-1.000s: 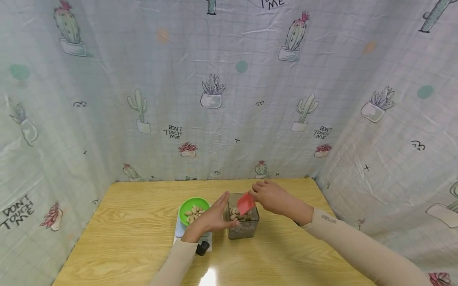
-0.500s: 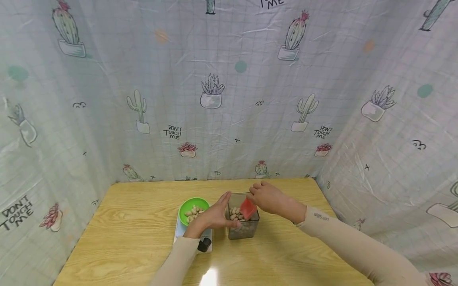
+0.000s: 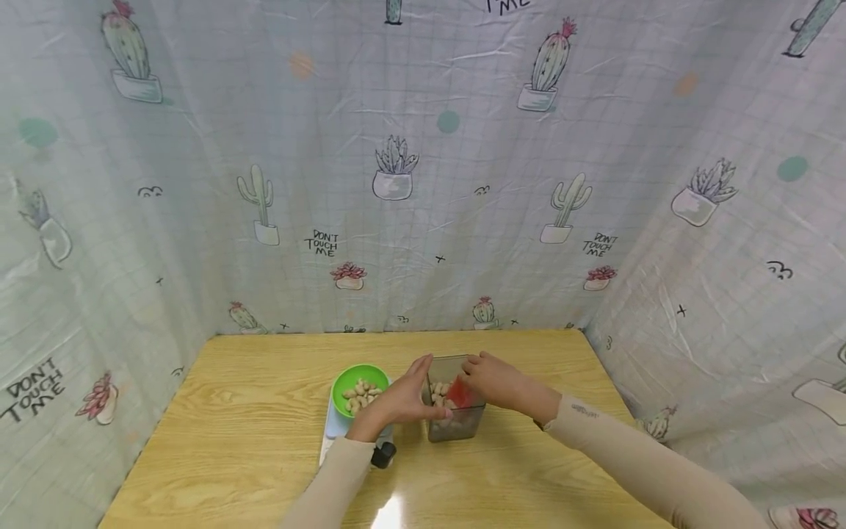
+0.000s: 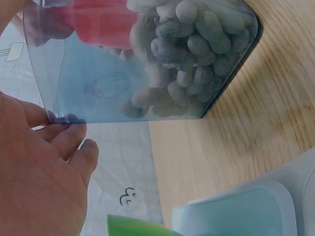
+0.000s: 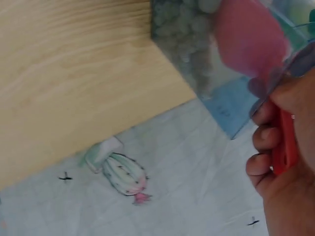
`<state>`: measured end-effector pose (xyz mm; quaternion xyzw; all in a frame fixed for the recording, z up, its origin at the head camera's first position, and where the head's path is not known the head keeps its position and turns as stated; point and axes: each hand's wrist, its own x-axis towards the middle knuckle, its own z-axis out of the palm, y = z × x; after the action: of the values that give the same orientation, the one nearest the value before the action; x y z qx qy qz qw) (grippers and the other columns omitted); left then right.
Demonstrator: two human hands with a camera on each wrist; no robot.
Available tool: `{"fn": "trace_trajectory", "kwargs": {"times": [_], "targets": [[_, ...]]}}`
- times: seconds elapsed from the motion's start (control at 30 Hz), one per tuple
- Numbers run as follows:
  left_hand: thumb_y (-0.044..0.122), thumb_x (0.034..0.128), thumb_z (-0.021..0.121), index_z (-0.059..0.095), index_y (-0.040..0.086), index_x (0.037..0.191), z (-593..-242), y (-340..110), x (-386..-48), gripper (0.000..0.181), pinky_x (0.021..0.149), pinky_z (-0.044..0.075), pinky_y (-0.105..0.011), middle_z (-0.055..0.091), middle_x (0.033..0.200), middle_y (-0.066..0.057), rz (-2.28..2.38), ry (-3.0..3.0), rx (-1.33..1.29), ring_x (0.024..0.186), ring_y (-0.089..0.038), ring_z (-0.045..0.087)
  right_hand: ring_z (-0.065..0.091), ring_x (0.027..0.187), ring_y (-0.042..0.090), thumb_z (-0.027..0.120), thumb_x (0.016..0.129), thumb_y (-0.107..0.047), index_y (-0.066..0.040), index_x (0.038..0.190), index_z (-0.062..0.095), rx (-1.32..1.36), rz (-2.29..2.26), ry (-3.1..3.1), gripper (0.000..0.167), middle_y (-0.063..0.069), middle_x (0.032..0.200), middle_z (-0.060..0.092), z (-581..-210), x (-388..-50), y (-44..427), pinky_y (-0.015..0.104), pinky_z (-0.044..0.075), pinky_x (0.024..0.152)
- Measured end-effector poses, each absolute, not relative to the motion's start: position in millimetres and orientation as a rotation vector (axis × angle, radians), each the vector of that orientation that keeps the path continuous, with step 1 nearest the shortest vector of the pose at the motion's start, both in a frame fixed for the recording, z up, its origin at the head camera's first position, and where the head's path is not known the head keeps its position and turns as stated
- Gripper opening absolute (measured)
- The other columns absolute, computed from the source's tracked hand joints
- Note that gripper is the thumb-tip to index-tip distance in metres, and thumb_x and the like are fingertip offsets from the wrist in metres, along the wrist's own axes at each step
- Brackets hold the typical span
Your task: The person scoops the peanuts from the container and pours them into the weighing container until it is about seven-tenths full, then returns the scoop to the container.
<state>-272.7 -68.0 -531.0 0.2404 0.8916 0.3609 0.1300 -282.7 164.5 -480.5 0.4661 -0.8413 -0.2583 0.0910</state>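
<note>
A clear, grey-tinted plastic container stands on the table, part-filled with unshelled peanuts. My left hand holds it from the left, thumb across the near side and fingers at the far left corner. In the left wrist view, curled fingertips touch its rim. My right hand grips a red scoop by its handle over the right side. The scoop's head is down inside the container against the peanuts; the right wrist view shows it through the wall. How many peanuts lie in the scoop is hidden.
Left of the container, a green bowl holding several peanuts sits on a white kitchen scale with a pale blue top. My left forearm partly covers the scale. A cactus-print curtain hangs behind and beside the wooden table.
The right hand has lowered and tilted the red scoop deeper into the peanuts. The left hand stays at the container, which appears slightly further right in view.
</note>
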Motion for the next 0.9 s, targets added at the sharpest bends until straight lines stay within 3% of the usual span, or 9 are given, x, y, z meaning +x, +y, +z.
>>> {"fn": "trace_trajectory", "kwargs": {"times": [0.17, 0.33, 0.53, 0.9], "targets": [[0.065, 0.0734, 0.075, 0.006, 0.015, 0.16, -533, -67, -272, 0.122, 0.11, 0.04, -0.051, 0.011, 0.166, -0.01, 1.049, 2.605, 0.685, 0.145, -0.035, 0.034, 0.06, 0.087, 0.014, 0.074, 0.087, -0.022, -0.018, 0.107, 0.068, 1.397, -0.495, -2.498, 0.021, -0.004, 0.097, 0.067, -483, -283, 175, 0.029, 0.049, 0.07], [0.066, 0.0732, 0.074, 0.006, 0.015, 0.16, -534, -67, -273, 0.122, 0.11, 0.041, -0.051, 0.011, 0.166, -0.009, 1.05, 2.604, 0.695, 0.144, -0.035, 0.035, 0.057, 0.084, 0.013, 0.073, 0.089, -0.018, -0.018, 0.105, 0.068, 1.391, -0.492, -2.485, 0.017, -0.004, 0.092, 0.064, -484, -278, 169, 0.026, 0.04, 0.062], [0.064, 0.0749, 0.074, 0.005, 0.015, 0.16, -535, -67, -273, 0.12, 0.111, 0.04, -0.05, 0.009, 0.167, -0.009, 1.058, 2.605, 0.707, 0.146, -0.034, 0.033, 0.056, 0.083, 0.013, 0.071, 0.09, -0.021, -0.019, 0.101, 0.069, 1.395, -0.565, -2.491, 0.011, -0.004, 0.089, 0.063, -484, -281, 159, 0.026, 0.045, 0.066], [0.066, 0.0742, 0.074, 0.005, 0.018, 0.16, -536, -67, -269, 0.12, 0.108, 0.043, -0.051, 0.01, 0.167, -0.008, 1.071, 2.583, 0.702, 0.144, -0.035, 0.037, 0.054, 0.086, 0.012, 0.072, 0.088, -0.022, -0.023, 0.105, 0.072, 1.418, -0.567, -2.561, 0.017, -0.006, 0.092, 0.063, -482, -282, 159, 0.029, 0.044, 0.07]]}}
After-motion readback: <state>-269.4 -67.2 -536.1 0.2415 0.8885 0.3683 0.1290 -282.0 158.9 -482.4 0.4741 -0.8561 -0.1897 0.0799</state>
